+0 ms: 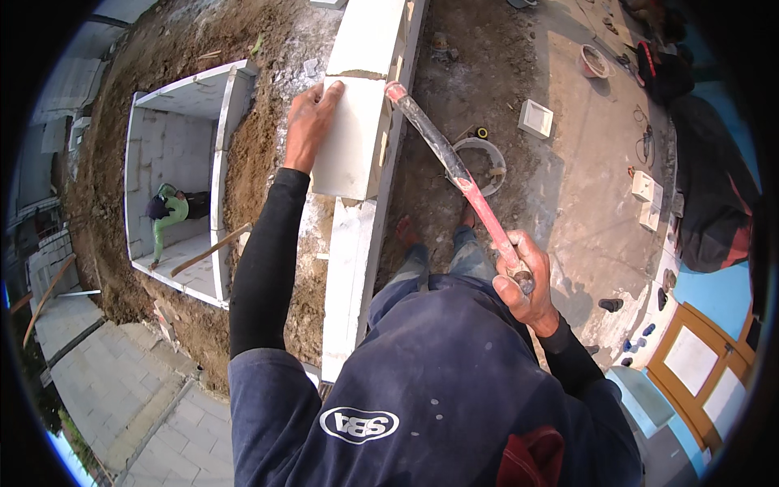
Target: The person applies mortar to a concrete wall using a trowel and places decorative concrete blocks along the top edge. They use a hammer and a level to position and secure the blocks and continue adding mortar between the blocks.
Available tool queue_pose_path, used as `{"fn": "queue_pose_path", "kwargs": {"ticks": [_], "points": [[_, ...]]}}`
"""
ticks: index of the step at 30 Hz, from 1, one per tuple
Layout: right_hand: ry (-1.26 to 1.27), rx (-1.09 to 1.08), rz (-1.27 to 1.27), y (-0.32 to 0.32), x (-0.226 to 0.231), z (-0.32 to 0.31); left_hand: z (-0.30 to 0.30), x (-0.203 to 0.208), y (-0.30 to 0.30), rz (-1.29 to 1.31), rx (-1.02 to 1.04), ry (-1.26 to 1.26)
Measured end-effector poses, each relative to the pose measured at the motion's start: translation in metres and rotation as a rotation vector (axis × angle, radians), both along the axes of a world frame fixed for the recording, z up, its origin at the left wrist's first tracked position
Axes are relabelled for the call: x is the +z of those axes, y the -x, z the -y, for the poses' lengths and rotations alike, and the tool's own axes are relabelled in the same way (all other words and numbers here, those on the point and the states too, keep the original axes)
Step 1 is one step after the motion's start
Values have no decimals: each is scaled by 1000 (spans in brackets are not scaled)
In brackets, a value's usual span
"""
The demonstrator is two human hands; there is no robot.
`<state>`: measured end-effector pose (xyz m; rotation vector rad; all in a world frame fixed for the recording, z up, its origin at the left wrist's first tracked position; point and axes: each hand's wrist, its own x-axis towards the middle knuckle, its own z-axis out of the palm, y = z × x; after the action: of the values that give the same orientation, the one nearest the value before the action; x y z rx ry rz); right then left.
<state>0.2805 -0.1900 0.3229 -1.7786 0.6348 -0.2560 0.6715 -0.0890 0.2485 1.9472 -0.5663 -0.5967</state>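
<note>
My left hand [312, 122] is at the left edge of a white wall block [350, 142], its thumb on the block and its fingers curled at the side. The block sits on top of a narrow white block wall [350, 268], butted against another white block [369, 40] beyond it. In my closed right hand [527, 284] is a long tool with a red-and-black rod-like handle [462, 178]. Its pinkish far end reaches up beside the block's right edge, and a grey metal end shows at my fist. The kind of tool is unclear.
Left of the wall, a person in green [169, 213] bends inside a white block pit [221, 178], near a wooden handle [207, 250]. To the right are a round bucket [497, 166], a yellow-black tape measure [481, 132], a white box-shaped piece [535, 119] and another bucket [594, 62].
</note>
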Motion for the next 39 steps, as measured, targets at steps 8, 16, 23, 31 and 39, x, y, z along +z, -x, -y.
{"fn": "queue_pose_path", "kwargs": {"ticks": [8,16,23,31,39], "points": [[163,402,-334,54,-28,26,0,7,7,37,39,6],[456,813,-218,-28,-38,15,2,-13,3,74,74,3],[712,876,-184,-50,-37,13,0,-28,0,176,97,24],[719,828,-104,-38,-44,14,4,-15,3,263,129,-78],[395,649,-256,19,-68,23,3,-2,-1,-34,32,-70]]}}
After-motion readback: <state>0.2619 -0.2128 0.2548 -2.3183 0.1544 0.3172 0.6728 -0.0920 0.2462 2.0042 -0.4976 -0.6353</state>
